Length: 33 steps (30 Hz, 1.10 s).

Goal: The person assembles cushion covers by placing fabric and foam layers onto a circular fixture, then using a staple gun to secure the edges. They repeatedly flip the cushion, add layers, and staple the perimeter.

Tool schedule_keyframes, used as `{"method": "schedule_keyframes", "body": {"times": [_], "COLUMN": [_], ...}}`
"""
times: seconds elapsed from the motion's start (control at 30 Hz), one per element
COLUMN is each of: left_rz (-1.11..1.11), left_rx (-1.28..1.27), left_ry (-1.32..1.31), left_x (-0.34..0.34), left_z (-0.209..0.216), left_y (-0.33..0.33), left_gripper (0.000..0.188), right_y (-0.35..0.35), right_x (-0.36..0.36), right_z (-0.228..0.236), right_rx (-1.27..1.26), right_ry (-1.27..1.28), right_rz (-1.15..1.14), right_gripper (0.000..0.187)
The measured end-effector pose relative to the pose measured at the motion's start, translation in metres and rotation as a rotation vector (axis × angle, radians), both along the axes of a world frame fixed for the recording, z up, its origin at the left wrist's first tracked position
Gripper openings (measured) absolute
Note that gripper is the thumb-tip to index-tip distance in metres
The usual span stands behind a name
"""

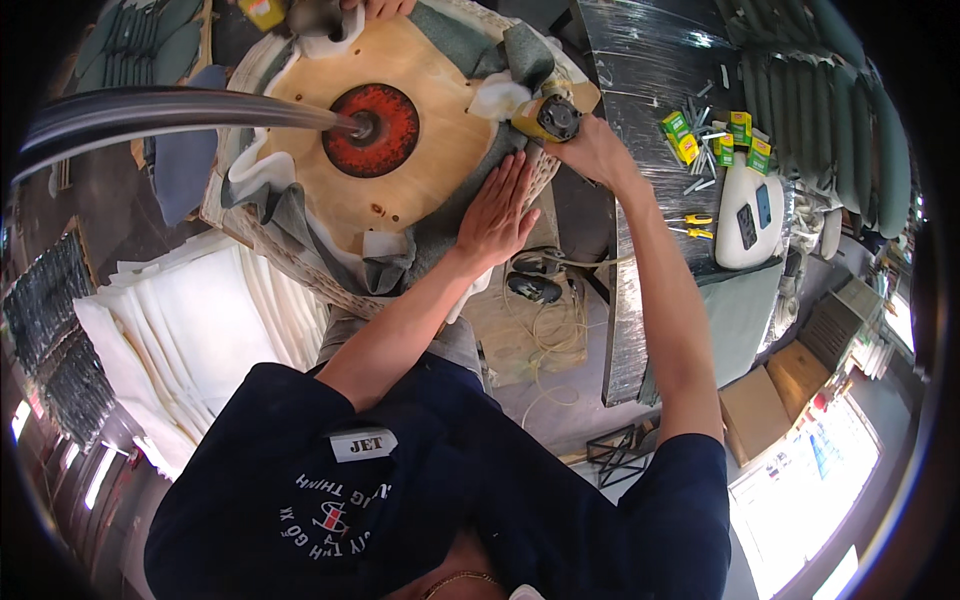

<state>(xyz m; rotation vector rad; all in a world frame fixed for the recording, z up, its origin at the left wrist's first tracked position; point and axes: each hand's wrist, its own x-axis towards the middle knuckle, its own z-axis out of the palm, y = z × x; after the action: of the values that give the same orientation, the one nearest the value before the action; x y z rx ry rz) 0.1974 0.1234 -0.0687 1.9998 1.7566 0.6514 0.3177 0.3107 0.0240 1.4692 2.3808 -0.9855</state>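
Head view: plywood panel [445, 110] lies face up, red disc [378, 155] near its middle, grey fabric [437, 232] folded over its edges. Right hand [592, 155] is wrapped round a yellow-and-black staple gun [541, 119] at the panel's right edge; can't tell if the nose is touching. Left hand [497, 210] is apart from it, flat and palm down on the fabric at the panel's lower right edge, I'd guess to keep that fold snug and the piece steady. Co-worker's hand [385, 8] is at the panel's far side. Right of the panel, staple boxes [680, 137] and loose pale strips [702, 183] litter the plastic-wrapped table [640, 60], probably so refills stay handy for the gun arm.
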Motion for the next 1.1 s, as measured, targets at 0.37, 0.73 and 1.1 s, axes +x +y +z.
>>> {"method": "schedule_keyframes", "body": {"times": [0.37, 0.73, 1.1], "left_rz": [0.053, 0.041, 0.074], "left_rx": [-0.02, 0.003, 0.029], "left_ry": [-0.023, 0.051, 0.064], "left_x": [-0.006, -0.014, -0.016], "left_z": [0.002, 0.0, 0.004], "left_y": [-0.014, -0.034, -0.031], "left_gripper": [0.077, 0.076, 0.076], "right_y": [0.013, -0.02, -0.038], "right_x": [-0.008, -0.006, -0.005], "right_z": [0.002, 0.009, -0.001], "right_rx": [-0.215, -0.201, -0.061], "right_ry": [-0.076, -0.091, 0.043], "right_rz": [0.061, 0.075, 0.024], "right_gripper": [0.057, 0.061, 0.053]}}
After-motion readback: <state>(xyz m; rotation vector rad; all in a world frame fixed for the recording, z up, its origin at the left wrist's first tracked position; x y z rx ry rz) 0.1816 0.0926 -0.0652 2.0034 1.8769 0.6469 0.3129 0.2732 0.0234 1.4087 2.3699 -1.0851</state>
